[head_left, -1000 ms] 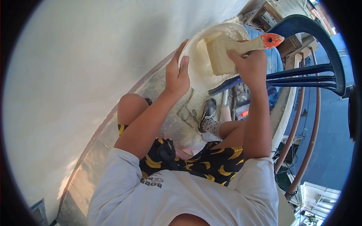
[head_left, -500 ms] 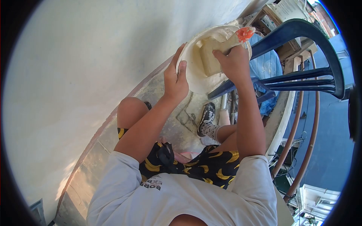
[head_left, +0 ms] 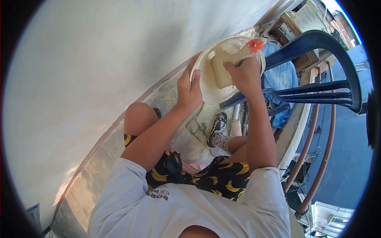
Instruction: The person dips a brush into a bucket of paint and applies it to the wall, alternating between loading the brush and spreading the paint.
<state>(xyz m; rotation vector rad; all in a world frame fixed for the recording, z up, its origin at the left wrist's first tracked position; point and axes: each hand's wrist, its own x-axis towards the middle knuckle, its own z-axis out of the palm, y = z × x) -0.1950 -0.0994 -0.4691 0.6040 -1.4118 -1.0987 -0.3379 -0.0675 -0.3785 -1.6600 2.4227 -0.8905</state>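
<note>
A round white bucket [head_left: 206, 90] smeared with cream residue is in front of me, close to the wall. My left hand [head_left: 189, 88] grips its near-left rim, thumb on the inner side and fingers around the outside. In my right hand [head_left: 247, 75] is a broad, flat, cream-coated tool [head_left: 222, 70] with a red handle end [head_left: 256, 45]. The thumb presses on its face while the other fingers are hidden behind it. Its wide end lies within the bucket's opening, and the red end points up to the right.
A dark blue plastic chair [head_left: 317, 35] stands beside the bucket at right, near blue plastic sheeting [head_left: 283, 65]. A pale wall [head_left: 91, 71] runs along the left. Brown railing pipes [head_left: 326, 154] border the right side. My shoe [head_left: 218, 126] rests on the stained floor [head_left: 188, 123].
The view has shifted slightly, so bucket, hands and chair appear a little lower. Both hands keep their holds, and the tool remains at the bucket's opening.
</note>
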